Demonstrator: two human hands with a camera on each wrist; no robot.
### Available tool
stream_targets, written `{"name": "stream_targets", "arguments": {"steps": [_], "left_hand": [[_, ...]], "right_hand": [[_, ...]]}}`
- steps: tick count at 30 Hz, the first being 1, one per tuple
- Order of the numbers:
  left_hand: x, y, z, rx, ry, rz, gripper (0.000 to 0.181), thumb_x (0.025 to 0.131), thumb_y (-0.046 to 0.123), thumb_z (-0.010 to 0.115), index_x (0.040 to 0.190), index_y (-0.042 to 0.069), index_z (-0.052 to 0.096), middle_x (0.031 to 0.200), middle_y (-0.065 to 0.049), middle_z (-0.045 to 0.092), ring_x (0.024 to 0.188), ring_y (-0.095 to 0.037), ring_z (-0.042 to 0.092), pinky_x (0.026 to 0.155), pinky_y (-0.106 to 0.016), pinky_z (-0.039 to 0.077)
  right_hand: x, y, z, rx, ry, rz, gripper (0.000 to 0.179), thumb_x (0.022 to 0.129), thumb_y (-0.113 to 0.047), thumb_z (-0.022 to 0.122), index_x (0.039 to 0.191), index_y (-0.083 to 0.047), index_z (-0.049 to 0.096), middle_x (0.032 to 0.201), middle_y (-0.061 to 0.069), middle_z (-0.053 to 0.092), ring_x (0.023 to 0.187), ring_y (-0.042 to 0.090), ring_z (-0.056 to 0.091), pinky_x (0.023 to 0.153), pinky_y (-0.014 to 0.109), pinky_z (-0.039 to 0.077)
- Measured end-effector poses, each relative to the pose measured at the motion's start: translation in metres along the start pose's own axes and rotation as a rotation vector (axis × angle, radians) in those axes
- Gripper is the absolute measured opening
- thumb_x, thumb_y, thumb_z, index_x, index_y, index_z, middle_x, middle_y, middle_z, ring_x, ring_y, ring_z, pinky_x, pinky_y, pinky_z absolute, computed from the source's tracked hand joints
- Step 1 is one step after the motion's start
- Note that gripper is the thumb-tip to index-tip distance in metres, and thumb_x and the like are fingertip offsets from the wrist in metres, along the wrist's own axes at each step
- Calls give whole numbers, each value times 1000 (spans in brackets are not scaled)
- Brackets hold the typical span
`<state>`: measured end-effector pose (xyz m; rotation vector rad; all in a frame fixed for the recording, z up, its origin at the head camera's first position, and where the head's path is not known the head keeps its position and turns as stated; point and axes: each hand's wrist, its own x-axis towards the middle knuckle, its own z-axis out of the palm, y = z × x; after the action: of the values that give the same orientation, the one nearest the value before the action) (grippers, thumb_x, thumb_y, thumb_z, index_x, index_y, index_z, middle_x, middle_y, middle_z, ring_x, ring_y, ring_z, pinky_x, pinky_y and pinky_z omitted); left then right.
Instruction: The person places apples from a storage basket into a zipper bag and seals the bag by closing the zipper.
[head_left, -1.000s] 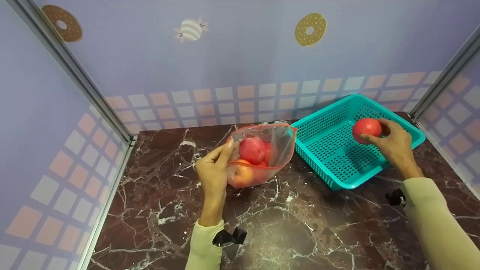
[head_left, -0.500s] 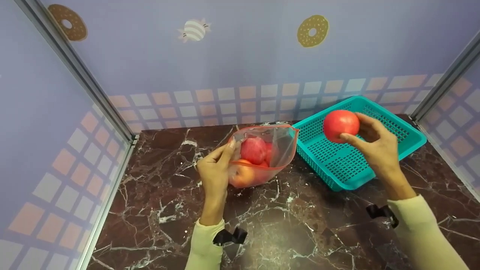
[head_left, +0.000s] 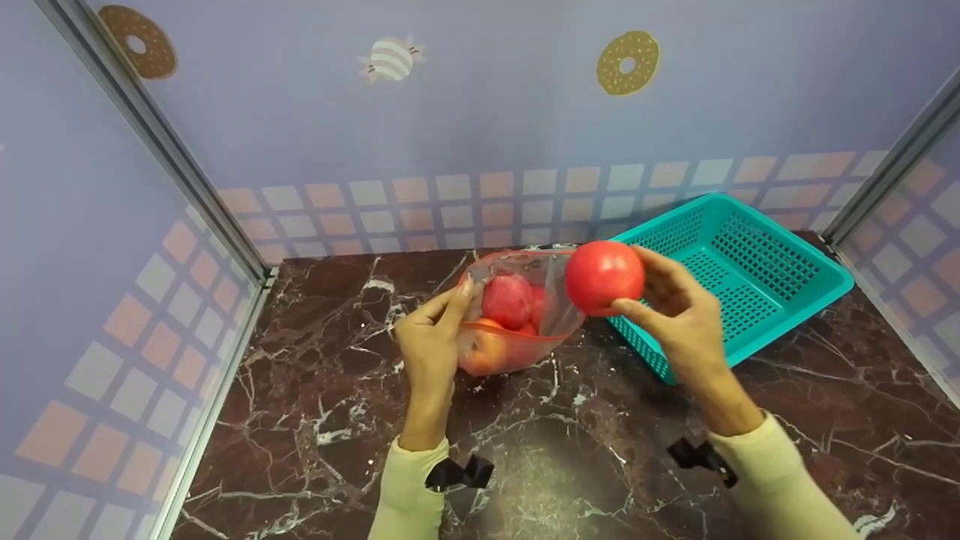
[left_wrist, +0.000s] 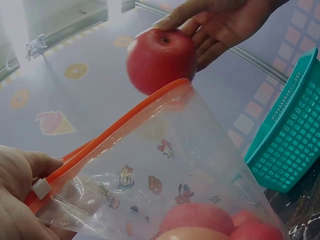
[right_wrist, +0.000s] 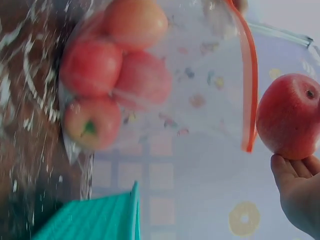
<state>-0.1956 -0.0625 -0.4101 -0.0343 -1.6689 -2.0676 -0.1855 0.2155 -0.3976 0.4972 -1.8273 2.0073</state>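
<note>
A clear zip bag with an orange-red edge and small printed figures stands with its mouth spread. Several red and yellowish apples lie in its bottom. My left hand pinches the bag's rim at its left end, beside a white slider. My right hand grips a red apple by its right side, thumb below and fingers behind. In the head view that apple overlaps the bag's right corner; in the left wrist view it hangs just above the rim.
A turquoise perforated basket stands on the right, behind my right hand. Beneath everything is a dark red marbled tabletop. Printed walls close off the back and both sides.
My right hand has carried the apple leftward, out from over the basket to the bag's right corner. The left hand and the bag have stayed almost still.
</note>
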Motion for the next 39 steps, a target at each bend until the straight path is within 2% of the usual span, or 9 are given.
{"name": "stream_targets", "arguments": {"steps": [6, 16, 21, 26, 27, 31, 35, 37, 39], "left_hand": [[-1, 0, 0, 3, 1, -4, 14, 97, 8, 80, 102, -5, 82, 98, -17, 79, 92, -26, 78, 80, -33, 65], [1, -1, 0, -33, -13, 2, 14, 98, 5, 78, 103, -7, 81, 99, -19, 79, 93, -29, 79, 80, -36, 65], [0, 0, 0, -52, -17, -5, 15, 98, 6, 77, 103, -7, 81, 100, -20, 79, 94, -30, 79, 82, -36, 65], [0, 0, 1, -77, 1, -23, 15, 98, 5, 77, 104, -9, 80, 98, -21, 79, 95, -29, 79, 85, -35, 64], [0, 0, 1, -79, 7, -24, 15, 98, 4, 77, 104, -9, 80, 98, -21, 79, 94, -29, 79, 86, -35, 64], [1, -1, 1, -104, 15, -26, 14, 99, 2, 76, 105, -10, 79, 98, -22, 78, 95, -29, 79, 88, -37, 64], [2, -1, -1, -120, 5, -28, 15, 99, 1, 74, 106, -12, 78, 99, -23, 78, 93, -32, 79, 85, -39, 65], [1, -1, -2, -109, 3, -21, 15, 99, 1, 75, 106, -11, 79, 99, -23, 78, 93, -32, 79, 83, -38, 65], [1, -1, -3, -85, 7, -8, 14, 98, 2, 76, 105, -10, 79, 99, -22, 78, 93, -32, 79, 82, -37, 65]], "right_hand": [[-1, 11, 25, -21, -32, -22, 67, 83, 18, 82, 145, 3, 61, 140, 20, 66, 127, 32, 65, 111, 43, 51], [-5, 35, 42, -157, -89, -103, 73, 80, 11, 88, 147, -2, 61, 144, 12, 63, 127, 30, 65, 107, 41, 54], [-7, 44, 50, -311, -162, -169, 73, 79, -1, 93, 145, 2, 61, 141, 16, 64, 125, 29, 66, 101, 36, 58], [-11, 52, 49, -530, -191, -280, 67, 81, -11, 94, 139, 3, 66, 138, 13, 68, 119, 27, 66, 91, 22, 57], [-12, 52, 48, -543, -195, -311, 64, 81, -11, 94, 137, 3, 67, 138, 13, 68, 120, 28, 66, 94, 22, 56], [-12, 48, 44, -484, -172, -488, 50, 82, -7, 91, 127, 3, 73, 132, 16, 72, 120, 32, 69, 103, 29, 56], [-1, 40, 33, -449, -73, -670, 29, 88, 6, 78, 117, 5, 76, 122, 20, 75, 113, 35, 72, 103, 39, 57], [8, 35, 23, -512, -45, -680, 33, 89, 14, 72, 120, 5, 75, 124, 19, 74, 114, 34, 72, 102, 34, 57], [17, 32, 13, -605, -82, -639, 43, 88, 20, 69, 127, 3, 73, 129, 17, 73, 117, 34, 71, 103, 27, 55]]}}
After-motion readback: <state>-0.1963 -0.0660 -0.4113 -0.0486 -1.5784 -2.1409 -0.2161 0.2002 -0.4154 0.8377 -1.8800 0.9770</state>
